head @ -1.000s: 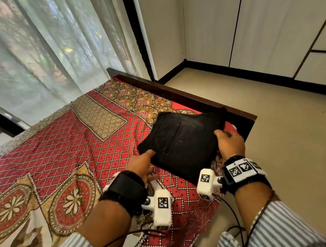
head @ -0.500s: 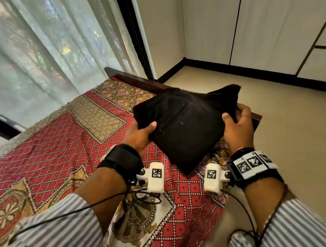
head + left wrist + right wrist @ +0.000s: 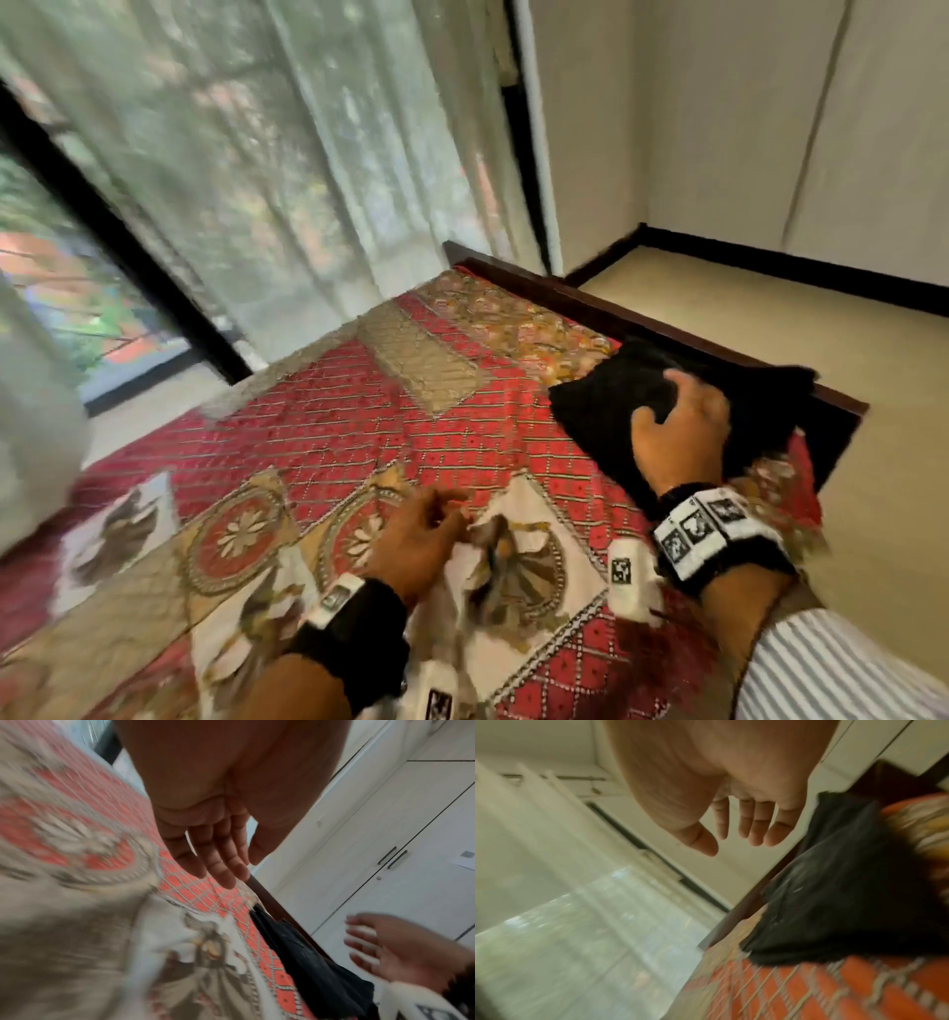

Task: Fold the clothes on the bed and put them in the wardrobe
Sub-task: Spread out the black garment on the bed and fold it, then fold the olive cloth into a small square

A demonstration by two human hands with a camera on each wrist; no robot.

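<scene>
Folded black clothing lies on the bed, at the far corner next to the dark wooden frame, on the red patterned bedspread. Nearest the camera, striped sleeves and wrist bands with printed markers frame the view. The left hand hovers just above the bedspread, on the near side of the clothing and well apart from it; in the head view its fingers look loosely bent and blurred, while the left wrist view shows them fairly straight, side by side, with nothing between them. It holds nothing.

Further along, the right hand is over the near edge of the black clothing, fingers spread. The right wrist view shows the palm and fingers relaxed and apart, lifted clear of the fabric, with the dark cloth lying below and beside them. Whether any fingertip touches the cloth cannot be told from the blurred head view. The clothing appears as a flat dark bundle in the left wrist view too, resting at the bed's edge.

Beyond the clothing, the beige floor runs to a pale wall with a dark skirting. White wardrobe doors with slim metal handles stand past the bed's edge. Behind the bed, sheer curtains hang over a large window.
</scene>
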